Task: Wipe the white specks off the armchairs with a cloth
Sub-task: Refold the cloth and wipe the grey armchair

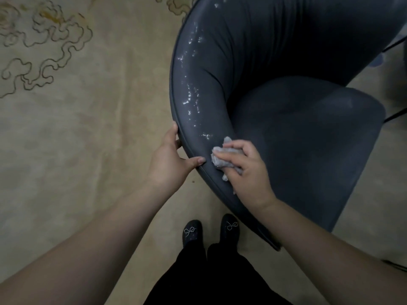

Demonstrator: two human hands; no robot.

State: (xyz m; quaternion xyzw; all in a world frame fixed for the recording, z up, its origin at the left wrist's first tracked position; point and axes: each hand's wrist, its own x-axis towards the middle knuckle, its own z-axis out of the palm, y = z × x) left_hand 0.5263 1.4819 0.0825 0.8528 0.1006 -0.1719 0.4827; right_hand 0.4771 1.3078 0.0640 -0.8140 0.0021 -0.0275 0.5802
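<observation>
The dark grey armchair point(286, 119) stands on a patterned beige carpet point(66, 106), and along its curved armrest a band of white specks point(190, 95) runs lengthwise, up and away from the person. The left hand point(169, 161) grips the armrest's outer edge with thumb on top, steadying it. The right hand point(244, 170) is nearer the work, fingers curled round a crumpled grey cloth point(220, 159) pressed on the armrest; the nearest specks lie just beyond it, so the next stroke likely goes forward along the band.

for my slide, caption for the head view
Right hand wipes cloth along speckled armchair rim while left hand steadies it.
</observation>
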